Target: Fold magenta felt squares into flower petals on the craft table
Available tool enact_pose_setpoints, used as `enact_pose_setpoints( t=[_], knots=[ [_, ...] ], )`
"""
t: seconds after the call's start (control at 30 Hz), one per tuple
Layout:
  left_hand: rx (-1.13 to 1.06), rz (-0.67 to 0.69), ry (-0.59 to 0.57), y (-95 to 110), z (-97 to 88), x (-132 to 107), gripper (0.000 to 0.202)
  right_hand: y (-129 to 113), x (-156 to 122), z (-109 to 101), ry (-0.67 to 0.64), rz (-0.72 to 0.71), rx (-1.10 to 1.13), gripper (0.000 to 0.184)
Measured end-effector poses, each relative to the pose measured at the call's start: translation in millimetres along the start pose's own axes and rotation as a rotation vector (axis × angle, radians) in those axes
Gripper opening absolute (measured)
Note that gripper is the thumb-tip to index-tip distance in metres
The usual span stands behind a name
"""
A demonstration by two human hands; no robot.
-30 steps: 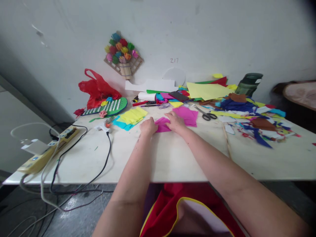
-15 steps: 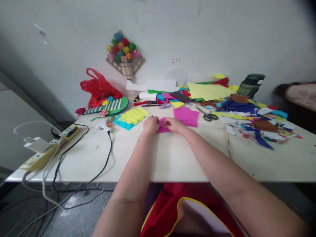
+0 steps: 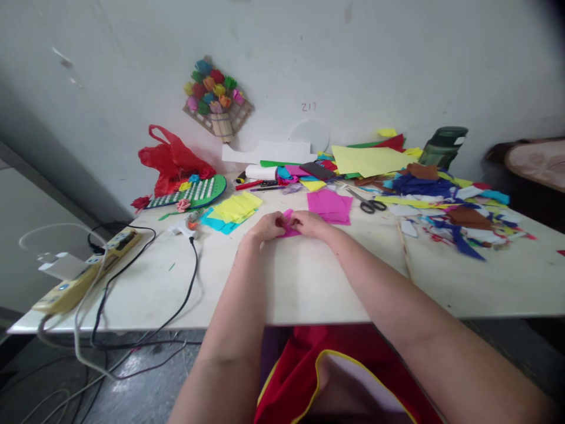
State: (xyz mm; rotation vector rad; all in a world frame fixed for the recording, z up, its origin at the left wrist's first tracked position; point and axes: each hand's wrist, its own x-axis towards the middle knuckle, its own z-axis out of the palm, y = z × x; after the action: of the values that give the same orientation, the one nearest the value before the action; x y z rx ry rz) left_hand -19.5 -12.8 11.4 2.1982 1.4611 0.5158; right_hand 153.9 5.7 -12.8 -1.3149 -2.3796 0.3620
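You seem to be shaping the near pink paper [image 3: 290, 232]; your left hand [image 3: 269, 227] and right hand [image 3: 309, 224] pinch it. Next likely needs a gentle, even grip.

left hand [image 3: 267, 227]: 1 | right hand [image 3: 311, 224]: 1 | held magenta piece [image 3: 291, 233]: 1 | magenta stack [image 3: 331, 207]: 1 | yellow stack [image 3: 237, 206]: 1 | scissors [image 3: 373, 204]: 1 | power strip [image 3: 66, 292], left: 1 | red plastic bag [image 3: 174, 156]: 1 | bottle [image 3: 442, 147], far right: 1
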Motion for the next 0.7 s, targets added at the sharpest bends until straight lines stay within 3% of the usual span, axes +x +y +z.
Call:
enact_pose_setpoints(
  t=[0.27,0.53,0.7],
  knots=[
    [0.021,0.024,-0.022,-0.2,-4.2,-4.5,0.03,-4.7,-2.7,0.2,0.026,-0.139,-0.141,0.019],
    [0.245,0.173,0.216,-10.6,7.1,8.2,0.03,-8.4,3.4,5.6,0.115,-0.119,-0.293,0.023],
    [0.266,0.086,0.331,-7.4,14.3,11.9,0.038,-4.3,4.7,6.7,0.113,-0.124,-0.315,0.021]
  ],
)
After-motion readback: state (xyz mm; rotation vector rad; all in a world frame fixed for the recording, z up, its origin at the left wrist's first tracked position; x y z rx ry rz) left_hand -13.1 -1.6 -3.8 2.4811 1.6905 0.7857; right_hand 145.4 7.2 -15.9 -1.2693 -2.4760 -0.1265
